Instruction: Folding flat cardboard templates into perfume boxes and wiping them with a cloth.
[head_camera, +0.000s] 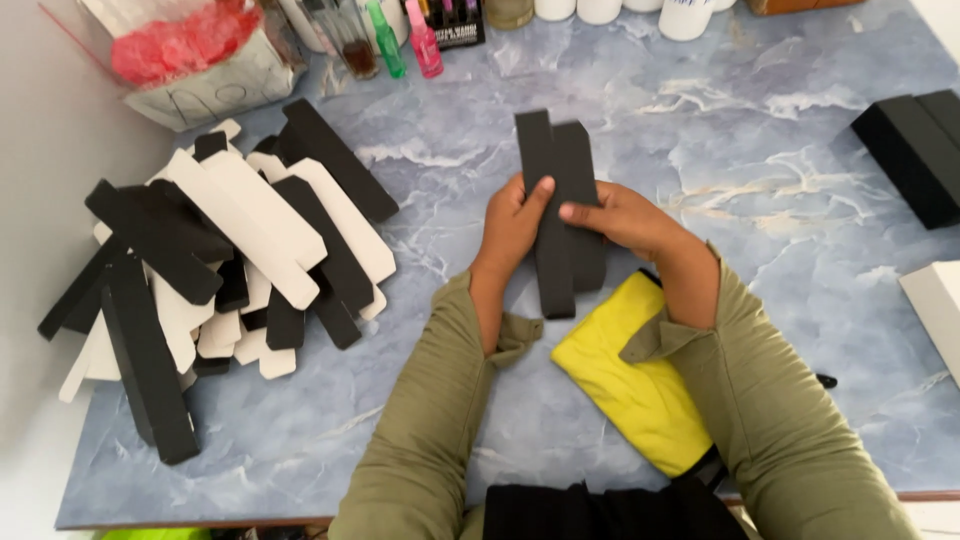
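Flat black carton (562, 205) held over marble table (780, 130).
It is pinched by left hand (512, 225) and right hand (625, 218); stacked cartons (230, 260) lie at nine o'clock.

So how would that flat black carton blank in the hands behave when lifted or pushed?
The black carton blank looks thin and flat, so probably light. Left hand and right hand hold it mid-length and the ends don't droop, suggesting fair stiffness. Its flat faces shouldn't roll; it would likely slide on the marble-patterned table.

Olive-green sleeves (440, 420) (unbuttoned cuffs)
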